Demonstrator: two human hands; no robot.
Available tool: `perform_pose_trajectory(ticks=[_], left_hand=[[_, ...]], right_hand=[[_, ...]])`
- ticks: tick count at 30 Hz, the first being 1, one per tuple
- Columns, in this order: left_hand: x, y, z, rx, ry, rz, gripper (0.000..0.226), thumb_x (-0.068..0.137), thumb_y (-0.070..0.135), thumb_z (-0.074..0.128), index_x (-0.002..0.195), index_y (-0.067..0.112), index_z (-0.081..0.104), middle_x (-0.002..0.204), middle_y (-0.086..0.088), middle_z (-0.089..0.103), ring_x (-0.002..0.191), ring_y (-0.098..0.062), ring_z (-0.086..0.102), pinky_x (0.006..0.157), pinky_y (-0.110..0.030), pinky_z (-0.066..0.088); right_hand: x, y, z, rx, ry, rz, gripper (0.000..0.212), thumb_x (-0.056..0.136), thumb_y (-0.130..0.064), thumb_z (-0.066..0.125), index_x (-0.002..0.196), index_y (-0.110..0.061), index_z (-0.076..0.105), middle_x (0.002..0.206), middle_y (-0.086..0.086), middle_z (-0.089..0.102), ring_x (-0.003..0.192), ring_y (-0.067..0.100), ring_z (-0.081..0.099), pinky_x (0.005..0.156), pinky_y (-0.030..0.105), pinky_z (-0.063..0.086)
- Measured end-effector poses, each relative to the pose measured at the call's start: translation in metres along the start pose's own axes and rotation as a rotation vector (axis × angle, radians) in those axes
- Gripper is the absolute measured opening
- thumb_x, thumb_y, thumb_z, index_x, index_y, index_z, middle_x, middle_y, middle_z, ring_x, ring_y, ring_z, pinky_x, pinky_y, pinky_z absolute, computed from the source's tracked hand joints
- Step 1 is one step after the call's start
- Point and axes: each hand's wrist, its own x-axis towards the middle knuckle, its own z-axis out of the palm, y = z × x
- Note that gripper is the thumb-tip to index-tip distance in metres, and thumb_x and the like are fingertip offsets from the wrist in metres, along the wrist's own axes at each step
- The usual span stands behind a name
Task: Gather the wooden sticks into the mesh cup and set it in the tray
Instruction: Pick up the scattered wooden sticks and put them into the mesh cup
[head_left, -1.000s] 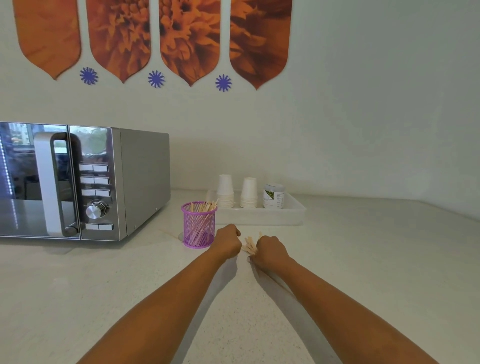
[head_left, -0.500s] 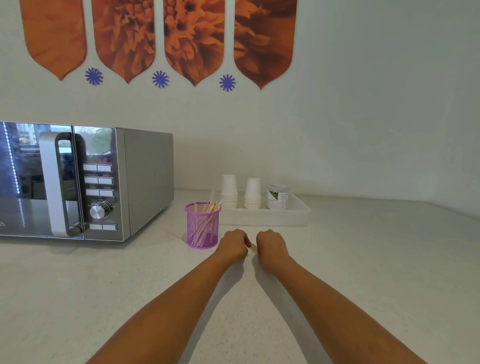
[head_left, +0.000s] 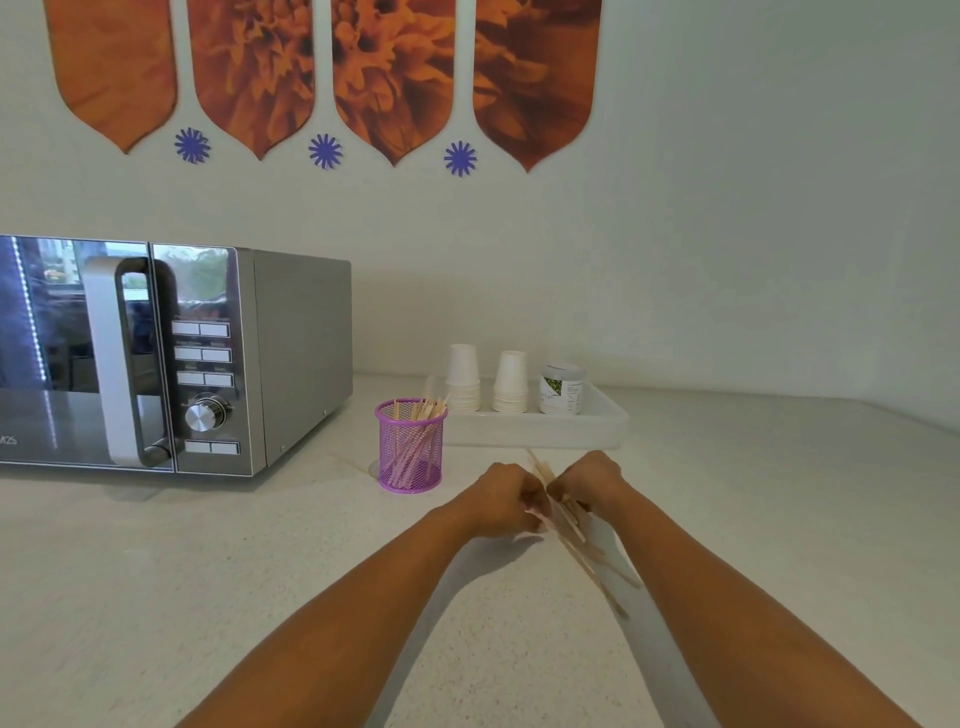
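Observation:
A purple mesh cup stands on the white counter with several wooden sticks leaning inside it. To its right, my left hand and my right hand meet around a bundle of wooden sticks, fingers curled on it. The bundle is lifted off the counter, its long ends slanting down toward me between my forearms. A clear plastic tray sits just behind my hands. One loose stick lies on the counter left of the cup.
A silver microwave fills the left side. In the tray stand two stacks of white paper cups and a small jar. The wall runs close behind the tray.
Both hands, pressed together low on the counter before, have risen with the stick bundle, which now shows slanting between them. The cup and tray have not moved.

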Motion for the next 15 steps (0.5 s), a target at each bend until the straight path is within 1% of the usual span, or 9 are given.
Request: perform_pose_trajectory(ticks=[2, 4, 6, 9, 12, 15], left_hand=[[0.000, 0.006, 0.004, 0.062, -0.046, 0.097, 0.037, 0.083, 0.010, 0.068, 0.120, 0.005, 0.065, 0.124, -0.013, 0.065, 0.114, -0.025, 0.060, 0.100, -0.030, 0.044], [0.001, 0.012, 0.008, 0.109, -0.108, 0.178, 0.041, 0.085, 0.005, 0.064, 0.126, 0.008, 0.061, 0.133, -0.011, 0.059, 0.123, -0.024, 0.054, 0.106, -0.031, 0.040], [0.003, 0.016, 0.011, 0.169, -0.157, 0.220, 0.045, 0.089, -0.001, 0.056, 0.133, 0.008, 0.054, 0.140, -0.012, 0.052, 0.130, -0.027, 0.049, 0.111, -0.035, 0.037], [0.004, 0.018, 0.014, 0.210, -0.160, 0.243, 0.050, 0.090, -0.004, 0.050, 0.138, 0.008, 0.047, 0.145, -0.011, 0.046, 0.134, -0.026, 0.043, 0.113, -0.037, 0.035], [0.004, 0.015, 0.016, 0.277, -0.150, 0.234, 0.046, 0.092, 0.005, 0.052, 0.138, 0.006, 0.044, 0.145, -0.012, 0.044, 0.134, -0.026, 0.041, 0.112, -0.034, 0.032], [0.005, 0.012, 0.017, 0.364, -0.255, 0.229, 0.046, 0.096, 0.002, 0.042, 0.142, 0.005, 0.039, 0.147, -0.014, 0.043, 0.134, -0.029, 0.042, 0.111, -0.036, 0.033]], right_hand=[[0.002, 0.000, -0.005, 0.036, -0.006, 0.041, 0.033, 0.070, -0.012, 0.076, 0.055, -0.010, 0.047, 0.056, 0.002, 0.049, 0.047, 0.011, 0.045, 0.043, 0.019, 0.036], [0.003, -0.001, -0.009, 0.044, -0.010, 0.065, 0.032, 0.070, -0.012, 0.075, 0.053, -0.008, 0.047, 0.056, 0.004, 0.050, 0.047, 0.012, 0.046, 0.045, 0.020, 0.039], [0.004, -0.001, -0.013, 0.028, 0.005, 0.071, 0.031, 0.070, -0.010, 0.073, 0.054, -0.008, 0.047, 0.056, 0.004, 0.050, 0.048, 0.012, 0.046, 0.045, 0.019, 0.039], [0.006, 0.003, -0.020, 0.003, 0.033, 0.072, 0.031, 0.071, -0.013, 0.073, 0.055, -0.009, 0.047, 0.056, 0.003, 0.050, 0.048, 0.011, 0.046, 0.045, 0.019, 0.038], [0.009, 0.008, -0.028, 0.002, 0.060, 0.070, 0.029, 0.069, -0.007, 0.071, 0.056, -0.009, 0.045, 0.057, 0.003, 0.048, 0.049, 0.013, 0.044, 0.047, 0.019, 0.037], [0.010, 0.013, -0.032, -0.003, 0.052, 0.079, 0.031, 0.070, -0.007, 0.071, 0.056, -0.009, 0.043, 0.057, 0.003, 0.045, 0.048, 0.012, 0.041, 0.045, 0.018, 0.035]])
